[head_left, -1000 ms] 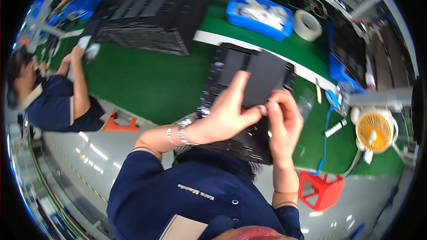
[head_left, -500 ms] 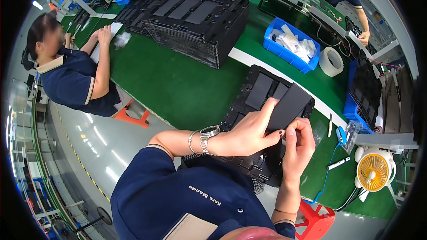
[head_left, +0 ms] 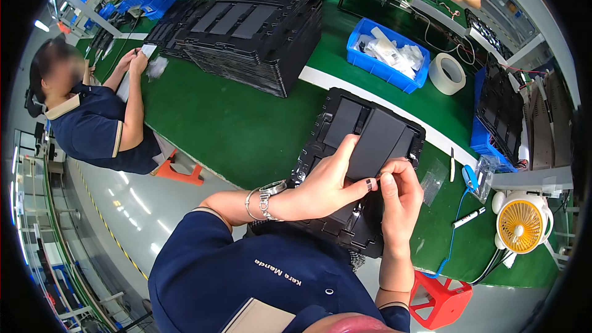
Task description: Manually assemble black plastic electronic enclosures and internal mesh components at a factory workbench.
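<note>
A black plastic tray (head_left: 313,151) with recesses and clips along its rim lies in front of me on the green table. Over it is a flat, dark rectangular panel (head_left: 377,143), tilted across the recesses. My left hand (head_left: 327,194) grips the panel's near left side, index finger along the edge and thumb toward the right hand. By that thumb's tip shows a small dark piece (head_left: 370,184). My right hand (head_left: 399,200) is closed in a pinch at the panel's near corner; what lies between its fingertips is hidden.
A tall stack of black trays (head_left: 246,55) stands far left. Beyond the white strip are a blue bin of plastic bags (head_left: 385,73) and a tape roll (head_left: 447,74). On the right lie a marker (head_left: 468,217) and a small fan (head_left: 519,225). Co-workers sit left and opposite.
The panel has turned and come down flatter over the tray, shifting left. Both my hands have moved slightly left with it. The view has shifted a little too.
</note>
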### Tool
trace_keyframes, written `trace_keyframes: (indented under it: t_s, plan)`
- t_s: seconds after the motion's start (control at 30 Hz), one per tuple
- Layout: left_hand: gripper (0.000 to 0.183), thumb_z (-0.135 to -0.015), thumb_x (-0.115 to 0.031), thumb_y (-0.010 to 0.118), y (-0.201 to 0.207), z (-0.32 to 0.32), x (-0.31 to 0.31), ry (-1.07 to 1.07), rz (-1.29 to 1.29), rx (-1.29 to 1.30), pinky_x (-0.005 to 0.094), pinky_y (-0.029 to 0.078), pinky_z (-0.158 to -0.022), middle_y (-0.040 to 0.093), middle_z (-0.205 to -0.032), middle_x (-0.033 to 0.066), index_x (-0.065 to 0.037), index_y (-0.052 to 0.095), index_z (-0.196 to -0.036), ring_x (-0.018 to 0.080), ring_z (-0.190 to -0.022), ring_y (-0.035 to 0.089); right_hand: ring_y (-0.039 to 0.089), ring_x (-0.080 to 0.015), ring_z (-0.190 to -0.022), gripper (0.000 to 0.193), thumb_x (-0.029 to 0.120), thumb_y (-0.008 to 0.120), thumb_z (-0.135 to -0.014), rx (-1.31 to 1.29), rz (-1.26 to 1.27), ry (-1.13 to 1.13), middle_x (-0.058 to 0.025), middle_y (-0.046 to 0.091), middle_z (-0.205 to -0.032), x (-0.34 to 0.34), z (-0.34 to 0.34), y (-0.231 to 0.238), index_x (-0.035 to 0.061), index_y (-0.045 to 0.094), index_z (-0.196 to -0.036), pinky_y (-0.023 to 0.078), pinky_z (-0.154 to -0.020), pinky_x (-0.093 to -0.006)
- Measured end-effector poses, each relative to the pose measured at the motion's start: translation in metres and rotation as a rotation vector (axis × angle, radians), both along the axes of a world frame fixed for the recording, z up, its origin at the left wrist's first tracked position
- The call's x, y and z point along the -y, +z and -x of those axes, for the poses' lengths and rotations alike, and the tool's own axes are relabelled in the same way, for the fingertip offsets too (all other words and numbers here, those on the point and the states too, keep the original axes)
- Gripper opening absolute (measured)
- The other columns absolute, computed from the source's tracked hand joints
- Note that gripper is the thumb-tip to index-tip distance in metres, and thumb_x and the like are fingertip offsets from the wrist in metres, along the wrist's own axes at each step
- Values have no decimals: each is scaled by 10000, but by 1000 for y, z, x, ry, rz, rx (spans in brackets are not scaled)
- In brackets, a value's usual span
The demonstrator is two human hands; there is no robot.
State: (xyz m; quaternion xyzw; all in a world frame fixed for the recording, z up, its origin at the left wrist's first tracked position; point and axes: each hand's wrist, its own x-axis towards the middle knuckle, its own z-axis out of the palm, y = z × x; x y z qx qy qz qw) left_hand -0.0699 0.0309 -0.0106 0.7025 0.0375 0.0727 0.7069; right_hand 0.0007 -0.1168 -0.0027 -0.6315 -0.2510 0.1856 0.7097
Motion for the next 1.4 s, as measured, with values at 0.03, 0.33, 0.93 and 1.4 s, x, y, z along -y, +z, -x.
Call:
trace_keyframes:
  t_s: [0.03, 0.33, 0.93, 1.4]
  plan:
    - [536, -891, -56, 649, 1, 1, 0, 1, 2, -15, 351, 565, -804, 599, -1123, 185, 11, 300, -1293, 236, -1019, 652, 537, -100, -757, 62, 16, 555, -960, -7, -6, -4, -44, 519, -894, -1, 1, -1, -25, 539, -917, 463, -703, -244]
    - [482, -903, -8, 602, 20, 19, 1, 15, 76, -203, 328, 566, -832, 597, -1118, 152, 10, 310, -1286, 181, -1010, 657, 586, -113, -761, 73, 17, 580, -952, -64, -1, 94, -62, 554, -887, 3, 5, -9, -33, 566, -902, 496, -707, -251]
    - [503, -908, -56, 615, 19, 31, 15, 43, 118, -163, 305, 573, -781, 608, -1064, 136, 12, 297, -1291, 165, -967, 664, 583, -175, -713, 71, 7, 644, -886, 309, 183, 37, -99, 599, -830, 11, 10, 10, -29, 583, -878, 475, -649, -287]
    - [523, -910, -78, 621, 12, 35, 18, 20, 163, -117, 299, 565, -746, 598, -1044, 137, 9, 289, -1305, 156, -921, 657, 582, -177, -722, 81, 1, 660, -873, 313, 214, 15, -100, 606, -853, 16, 17, 14, -22, 585, -891, 479, -660, -291]
